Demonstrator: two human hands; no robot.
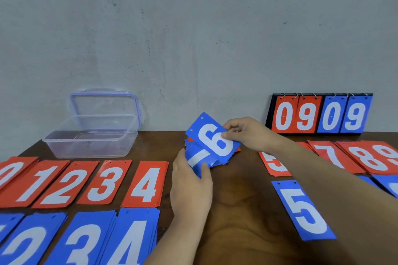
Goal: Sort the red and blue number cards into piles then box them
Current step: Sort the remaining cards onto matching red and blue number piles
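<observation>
A grey, scuffed wall with small dark specks fills the upper half of the view, and a dark brown wooden table with visible grain butts up against it. At the table's far right, a black flip scoreboard leans against the wall, its red and blue panels hanging from metal rings and reading 0, 9, 0, 9.

I see white numerals on red cards at nine o'clock and blue cards at seven, a clear purple-rimmed box at ten, a dark-brown wood-grain table.
</observation>
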